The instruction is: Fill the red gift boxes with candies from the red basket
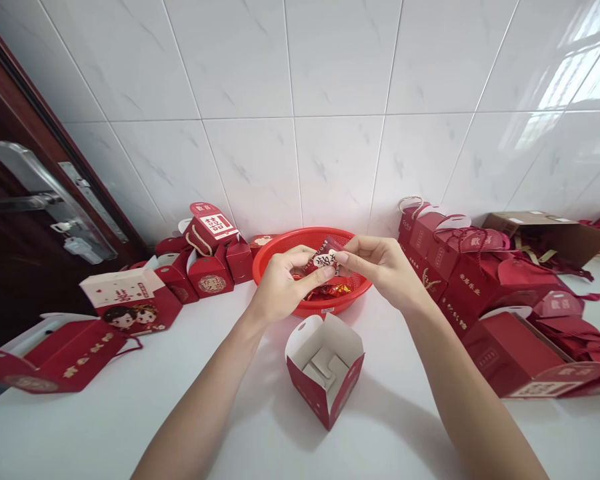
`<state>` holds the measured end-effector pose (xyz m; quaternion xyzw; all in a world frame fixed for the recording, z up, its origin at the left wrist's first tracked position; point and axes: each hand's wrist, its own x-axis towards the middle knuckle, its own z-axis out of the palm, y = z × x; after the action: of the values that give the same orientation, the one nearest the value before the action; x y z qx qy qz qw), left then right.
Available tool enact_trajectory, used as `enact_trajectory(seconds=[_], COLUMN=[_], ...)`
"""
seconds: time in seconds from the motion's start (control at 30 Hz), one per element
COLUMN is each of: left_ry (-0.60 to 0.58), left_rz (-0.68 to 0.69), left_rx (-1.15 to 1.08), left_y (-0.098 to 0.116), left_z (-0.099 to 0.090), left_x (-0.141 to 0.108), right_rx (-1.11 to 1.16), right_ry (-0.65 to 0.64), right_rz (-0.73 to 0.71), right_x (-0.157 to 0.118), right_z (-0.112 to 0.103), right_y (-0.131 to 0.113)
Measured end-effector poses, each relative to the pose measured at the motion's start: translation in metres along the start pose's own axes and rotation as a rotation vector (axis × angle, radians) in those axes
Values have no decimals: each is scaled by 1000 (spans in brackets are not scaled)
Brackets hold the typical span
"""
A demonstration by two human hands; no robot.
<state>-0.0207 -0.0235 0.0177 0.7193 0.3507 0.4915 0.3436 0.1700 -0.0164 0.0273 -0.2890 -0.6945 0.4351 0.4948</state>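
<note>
Both my hands meet over a red plastic basket (310, 308) and pinch a small dark-red candy packet (324, 257) with white and printed lettering. My left hand (286, 280) has its thumb across the packet's front. At the packet's right end are the thumb and fingers of my right hand (377, 267). Shiny red and gold wrapped candies (334, 289) lie in the basket beneath. Nearer to me an open red gift box (325, 373) stands upright on the white table, its flaps up and its inside bare down to the folded bottom.
Red gift boxes (211, 270) stand at the left, one with cartoon figures (137, 303). More red boxes (480, 280) are heaped at the right, before a brown cardboard carton (545, 233). A tiled wall (340, 160) rises behind; a dark door (10, 253) is at far left.
</note>
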Motion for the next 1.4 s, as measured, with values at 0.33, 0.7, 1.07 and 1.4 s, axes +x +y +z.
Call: enact_trajectory(seconds=[0.33, 0.7, 1.07, 1.4], left_ry=[-32, -95, -113, -68], left_rz=[-36, -107, -124, -62], left_rx=[-26, -83, -143, -57], left_y=[-1, -3, 1, 3], left_z=[-1, -3, -1, -7], left_x=[1, 1, 1, 2], right_rx=[-15, 5, 13, -49], right_ry=[3, 44, 51, 82], right_rz=[-6, -27, -8, -10], right_x=[-1, -1, -1, 0], right_z=[0, -4, -3, -7], right_y=[1, -2, -2, -1])
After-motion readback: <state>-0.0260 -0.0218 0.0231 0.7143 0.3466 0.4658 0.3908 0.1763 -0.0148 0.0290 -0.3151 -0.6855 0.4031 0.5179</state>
